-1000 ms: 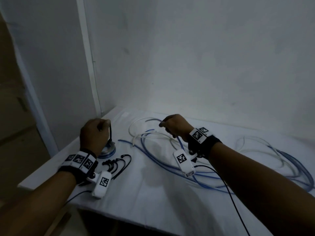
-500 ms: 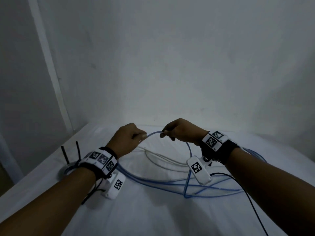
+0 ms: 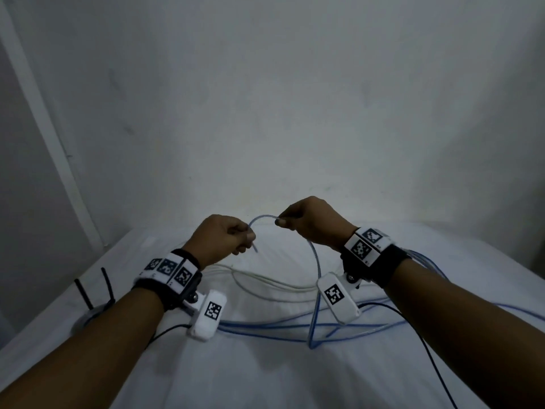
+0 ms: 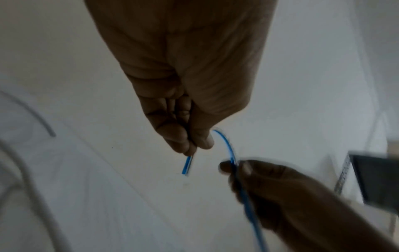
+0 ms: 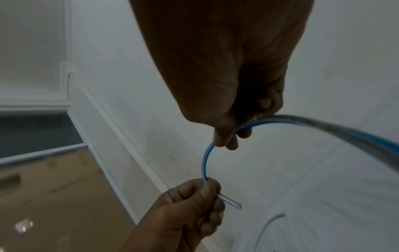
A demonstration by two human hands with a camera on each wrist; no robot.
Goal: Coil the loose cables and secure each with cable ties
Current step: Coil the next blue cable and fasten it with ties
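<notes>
Both hands hold one blue cable (image 3: 317, 270) above the white table (image 3: 265, 379). My left hand (image 3: 233, 239) pinches it near its cut end, which sticks out a little below the fingers (image 4: 187, 164). My right hand (image 3: 298, 221) pinches the same cable a short way along, so a small arch spans between the hands (image 5: 206, 162). From the right hand the blue cable drops to a loose tangle on the table (image 3: 295, 327). A white cable (image 3: 265, 286) lies loose under the hands.
A coiled cable (image 3: 85, 320) with black cable tie tails (image 3: 107, 286) standing up lies at the table's left edge. More blue cable loops (image 3: 427, 261) lie behind my right wrist. Walls close off the back and left; the floor (image 5: 54, 196) drops off to the left.
My left hand left the tied coil at the left, came to the middle and took the blue cable's end. Both hands have lifted the cable, and the view has swung right.
</notes>
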